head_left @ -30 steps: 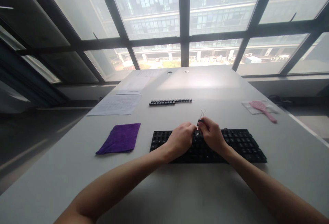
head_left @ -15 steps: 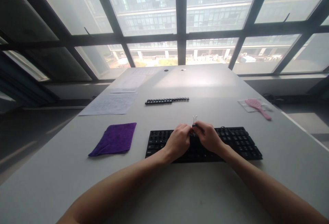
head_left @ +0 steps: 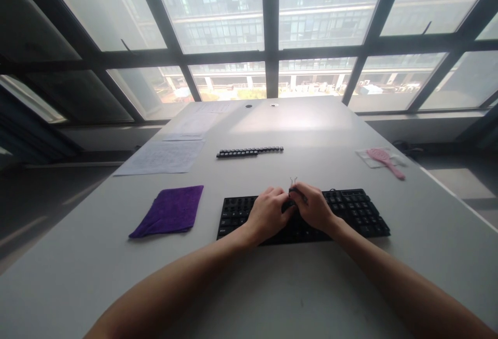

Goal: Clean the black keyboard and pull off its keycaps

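A black keyboard (head_left: 356, 214) lies on the white table (head_left: 241, 287), and both my hands are over its middle. My right hand (head_left: 313, 205) is closed on a small keycap puller (head_left: 293, 182), its two thin wire prongs pointing up and away from me. Close against it, my left hand (head_left: 268, 209) has its fingers bent and its thumb reaching toward the right fingers. Whatever the left fingertips pinch is hidden. Beyond the keyboard, removed black keycaps (head_left: 237, 153) are lined up in two rows. Key posts without caps show along the keyboard's upper left.
A folded purple cloth (head_left: 167, 210) lies left of the keyboard. Papers (head_left: 161, 157) are spread along the left table edge. To the right, a pink hairbrush (head_left: 385, 163) rests partly on a clear plastic bag. Large windows (head_left: 221, 12) stand behind the table.
The view has shifted slightly. My left thumb has come away from the fingers and now points at the right hand. My right hand keeps the keycap puller with its prongs up.
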### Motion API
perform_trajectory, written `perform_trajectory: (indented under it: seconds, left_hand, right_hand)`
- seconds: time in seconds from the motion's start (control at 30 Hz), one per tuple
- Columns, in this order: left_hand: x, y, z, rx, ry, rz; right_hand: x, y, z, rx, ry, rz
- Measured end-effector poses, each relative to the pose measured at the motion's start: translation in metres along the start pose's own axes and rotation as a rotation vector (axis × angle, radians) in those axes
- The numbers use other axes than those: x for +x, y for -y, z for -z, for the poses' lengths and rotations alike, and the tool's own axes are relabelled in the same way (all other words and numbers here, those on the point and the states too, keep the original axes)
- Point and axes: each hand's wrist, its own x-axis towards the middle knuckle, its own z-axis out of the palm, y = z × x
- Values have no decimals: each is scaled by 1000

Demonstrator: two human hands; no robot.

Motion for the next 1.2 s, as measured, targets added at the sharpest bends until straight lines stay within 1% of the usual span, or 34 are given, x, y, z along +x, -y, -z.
perform_trajectory:
  seconds: [0.23, 0.4, 0.57, 0.67, 0.77, 0.83, 0.93, 1.0, 1.07, 1.13, 1.2]
  left_hand:
    - [5, 6, -3, -70, 4, 43]
    - [5, 4, 0, -59, -57, -7]
    - [2, 4, -1, -66, -85, -21]
    - [2, 5, -4, -41, -87, -14]
    - [3, 5, -5, -12, -101, 4]
    - [3, 4, -4, -29, -111, 9]
    - [2, 3, -2, -107, -126, -1]
    - [1, 3, -1, -156, -156, 1]
    - [0, 2, -1, -168, -183, -13]
    - [-1, 2, 0, -119, -185, -56]
    - [-1, 1, 0, -9, -163, -102]
  right_hand:
    - [1, 0, 0, -3, -19, 27]
    - [0, 1, -1, 14, -100, 26]
    - [2, 2, -1, 40, -120, 36]
    - [4, 2, -3, 20, -87, 44]
    - [5, 2, -6, -52, -47, 47]
    - [5, 1, -7, -110, -67, 20]
    - [5, 0, -8, -158, -86, -75]
    - [6, -1, -7, -140, -56, -121]
    - [6, -2, -6, -82, -31, -135]
    - [7, -3, -5, -14, -37, -135]
    - [8, -4, -5, 14, -64, -132]
